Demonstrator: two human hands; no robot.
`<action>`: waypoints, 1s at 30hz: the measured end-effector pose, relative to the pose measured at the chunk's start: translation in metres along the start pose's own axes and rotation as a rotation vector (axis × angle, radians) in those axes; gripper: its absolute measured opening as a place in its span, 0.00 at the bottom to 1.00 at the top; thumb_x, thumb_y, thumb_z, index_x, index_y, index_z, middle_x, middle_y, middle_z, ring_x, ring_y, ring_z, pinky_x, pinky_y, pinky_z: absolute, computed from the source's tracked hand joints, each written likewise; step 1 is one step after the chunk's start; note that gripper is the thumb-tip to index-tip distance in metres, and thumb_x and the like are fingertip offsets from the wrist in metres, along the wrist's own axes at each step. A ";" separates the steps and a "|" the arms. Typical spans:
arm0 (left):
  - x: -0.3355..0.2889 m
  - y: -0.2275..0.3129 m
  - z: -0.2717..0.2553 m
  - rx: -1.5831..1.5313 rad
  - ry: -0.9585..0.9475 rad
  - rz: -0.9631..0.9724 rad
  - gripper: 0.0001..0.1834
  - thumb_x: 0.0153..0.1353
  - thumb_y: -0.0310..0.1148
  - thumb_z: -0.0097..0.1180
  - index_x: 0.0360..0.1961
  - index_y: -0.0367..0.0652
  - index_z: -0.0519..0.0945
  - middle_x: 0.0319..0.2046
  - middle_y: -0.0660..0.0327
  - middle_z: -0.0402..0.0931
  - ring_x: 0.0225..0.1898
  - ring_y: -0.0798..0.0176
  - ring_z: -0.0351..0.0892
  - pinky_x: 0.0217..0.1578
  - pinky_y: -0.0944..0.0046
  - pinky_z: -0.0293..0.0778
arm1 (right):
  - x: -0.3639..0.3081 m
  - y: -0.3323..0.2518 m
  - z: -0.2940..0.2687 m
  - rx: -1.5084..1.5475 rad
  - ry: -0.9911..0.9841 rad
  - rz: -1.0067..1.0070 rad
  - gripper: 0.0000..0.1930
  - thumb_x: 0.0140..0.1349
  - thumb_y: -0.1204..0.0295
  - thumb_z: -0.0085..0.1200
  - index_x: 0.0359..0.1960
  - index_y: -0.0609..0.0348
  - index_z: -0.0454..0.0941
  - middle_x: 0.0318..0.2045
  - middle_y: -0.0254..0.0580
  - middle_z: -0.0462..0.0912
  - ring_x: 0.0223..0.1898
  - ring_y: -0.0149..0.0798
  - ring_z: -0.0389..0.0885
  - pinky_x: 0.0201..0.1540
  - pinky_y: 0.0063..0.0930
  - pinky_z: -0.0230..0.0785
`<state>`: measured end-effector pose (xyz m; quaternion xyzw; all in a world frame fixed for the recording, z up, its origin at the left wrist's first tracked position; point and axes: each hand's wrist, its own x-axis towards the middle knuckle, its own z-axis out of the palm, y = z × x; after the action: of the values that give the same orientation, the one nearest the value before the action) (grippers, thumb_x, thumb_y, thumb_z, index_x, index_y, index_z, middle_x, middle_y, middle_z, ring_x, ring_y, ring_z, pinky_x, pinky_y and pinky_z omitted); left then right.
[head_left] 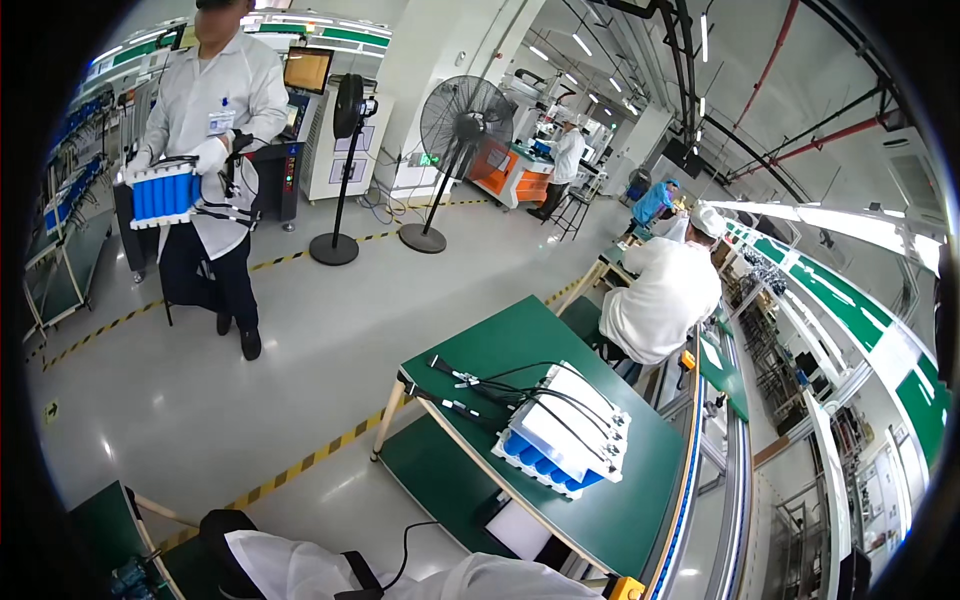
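White sleeve cloth [330, 570] fills the near lower edge of the head view, with a black strap and a thin black cable lying across it. The person's own hands are not in view, so how they are held cannot be told.

Just beyond the sleeve, to the right, stands a green tabletop [640, 500] on pale wooden legs, with a lower green shelf under it. On the tabletop lies a battery pack [562, 438] of blue cylindrical cells held in white frames, resting flat near the right-hand edge. Black cables [480, 385] with white connectors run from the pack to the left across the tabletop.

Past the far end of the tabletop, a seated worker in white coat and cap [660, 290] faces away, toward a long conveyor line with green panels.

At far left, a standing person in a white coat [215, 120] carries a second blue-celled pack [162, 195] in both gloved hands at waist height, black leads dangling beside it.

Two pedestal fans [462, 120] stand on the grey floor in the middle distance, near yellow-and-black floor tape [300, 465].
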<state>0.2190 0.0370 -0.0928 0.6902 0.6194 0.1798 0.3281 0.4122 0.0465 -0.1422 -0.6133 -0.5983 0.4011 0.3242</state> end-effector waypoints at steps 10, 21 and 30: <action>0.009 0.006 0.011 -0.045 0.094 0.011 0.13 0.68 0.38 0.58 0.36 0.36 0.82 0.34 0.48 0.82 0.37 0.53 0.81 0.42 0.54 0.77 | 0.013 -0.007 0.010 0.033 -0.053 -0.130 0.17 0.51 0.56 0.64 0.34 0.56 0.86 0.30 0.54 0.86 0.36 0.57 0.86 0.40 0.51 0.78; 0.008 0.003 0.021 -0.117 0.242 0.025 0.14 0.69 0.39 0.60 0.36 0.36 0.82 0.34 0.48 0.83 0.37 0.52 0.81 0.42 0.53 0.76 | 0.016 -0.058 0.023 -0.148 -0.378 -0.329 0.18 0.53 0.57 0.64 0.41 0.54 0.84 0.33 0.52 0.87 0.40 0.57 0.86 0.43 0.54 0.79; 0.006 -0.003 0.030 -0.160 0.256 0.026 0.15 0.69 0.40 0.59 0.35 0.36 0.81 0.33 0.49 0.82 0.36 0.54 0.81 0.41 0.54 0.75 | 0.008 -0.054 0.064 -0.181 -0.459 -0.550 0.18 0.53 0.55 0.64 0.34 0.59 0.86 0.32 0.56 0.87 0.38 0.57 0.87 0.42 0.52 0.79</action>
<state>0.2374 0.0363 -0.1169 0.6412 0.6309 0.3192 0.2982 0.3302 0.0528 -0.1257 -0.3500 -0.8309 0.3715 0.2216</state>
